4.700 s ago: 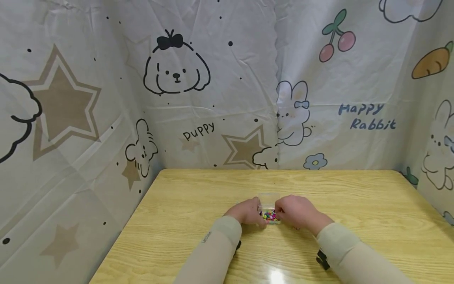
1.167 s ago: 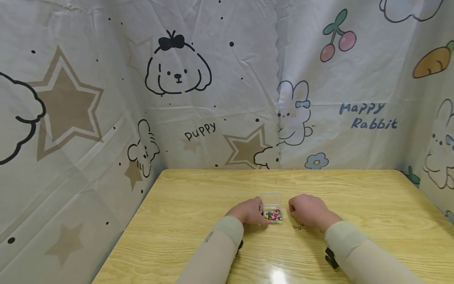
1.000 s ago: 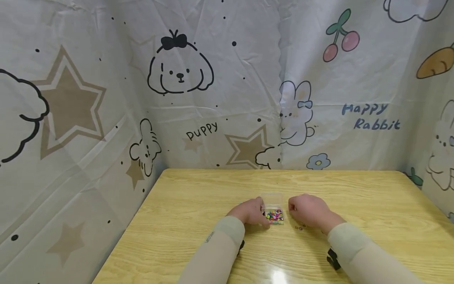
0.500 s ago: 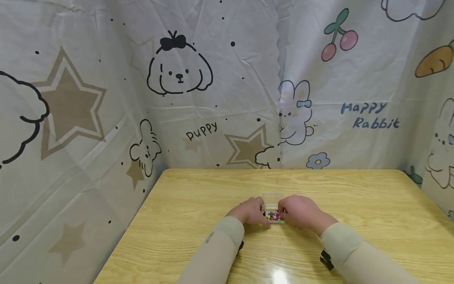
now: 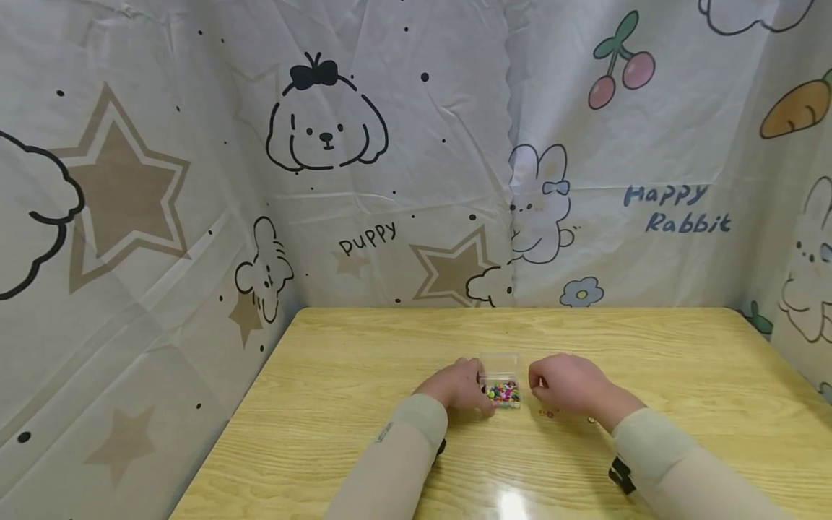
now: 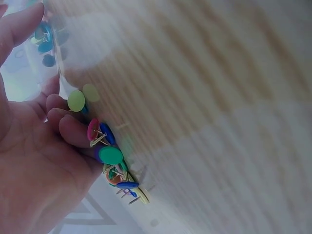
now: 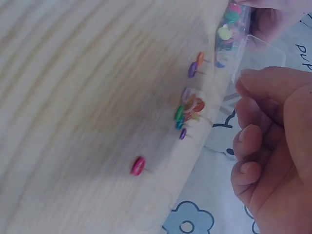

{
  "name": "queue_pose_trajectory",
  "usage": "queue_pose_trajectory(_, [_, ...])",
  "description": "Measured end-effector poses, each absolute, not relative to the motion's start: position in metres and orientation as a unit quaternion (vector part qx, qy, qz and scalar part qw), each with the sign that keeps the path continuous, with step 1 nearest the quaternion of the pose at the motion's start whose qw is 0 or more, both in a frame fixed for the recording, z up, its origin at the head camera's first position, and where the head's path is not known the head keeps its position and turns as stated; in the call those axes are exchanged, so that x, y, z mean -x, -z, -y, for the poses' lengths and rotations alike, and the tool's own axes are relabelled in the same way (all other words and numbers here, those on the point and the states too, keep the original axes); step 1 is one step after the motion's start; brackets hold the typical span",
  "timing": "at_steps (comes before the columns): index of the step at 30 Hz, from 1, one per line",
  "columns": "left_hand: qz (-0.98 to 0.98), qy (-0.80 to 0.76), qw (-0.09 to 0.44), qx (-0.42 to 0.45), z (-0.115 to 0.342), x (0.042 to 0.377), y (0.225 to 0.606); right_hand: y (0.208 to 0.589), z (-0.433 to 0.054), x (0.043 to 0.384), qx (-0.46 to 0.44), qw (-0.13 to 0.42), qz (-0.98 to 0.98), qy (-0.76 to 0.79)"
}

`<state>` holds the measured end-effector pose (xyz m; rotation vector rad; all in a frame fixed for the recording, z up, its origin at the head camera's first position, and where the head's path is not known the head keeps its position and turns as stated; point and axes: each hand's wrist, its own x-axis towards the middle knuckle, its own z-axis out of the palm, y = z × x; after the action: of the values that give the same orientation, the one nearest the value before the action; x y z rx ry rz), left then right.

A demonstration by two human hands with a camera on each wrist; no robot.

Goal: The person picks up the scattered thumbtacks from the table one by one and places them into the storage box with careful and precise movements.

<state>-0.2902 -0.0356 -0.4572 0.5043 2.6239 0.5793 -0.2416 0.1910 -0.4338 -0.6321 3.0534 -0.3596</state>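
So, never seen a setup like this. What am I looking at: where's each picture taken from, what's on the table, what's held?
There's no robot here: a person is working bare-handed. The wide picture comes from a camera worn on the head; the two close ones come from a camera on each wrist. The left hand holds a clear, open box of colourful thumbtacks on the wood-grained table. The right hand is curled beside the box; whether it pinches a tack can't be seen. Loose tacks lie on the table near the right hand, and another group lies by the left one. Behind hangs a cartoon-printed cloth.
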Motion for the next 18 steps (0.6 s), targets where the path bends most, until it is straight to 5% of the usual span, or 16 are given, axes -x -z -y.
queue_pose_trajectory(9, [-0.936,-0.217,0.210,-0.178,0.035,0.292,0.458,0.443,-0.194,0.234,0.202,0.049,-0.972,0.109])
queue_pose_trajectory(18, [-0.935,-0.223,0.214,-0.175,0.036,0.288,0.454,0.448,-0.194,0.231,0.218,0.017,-0.972,0.086])
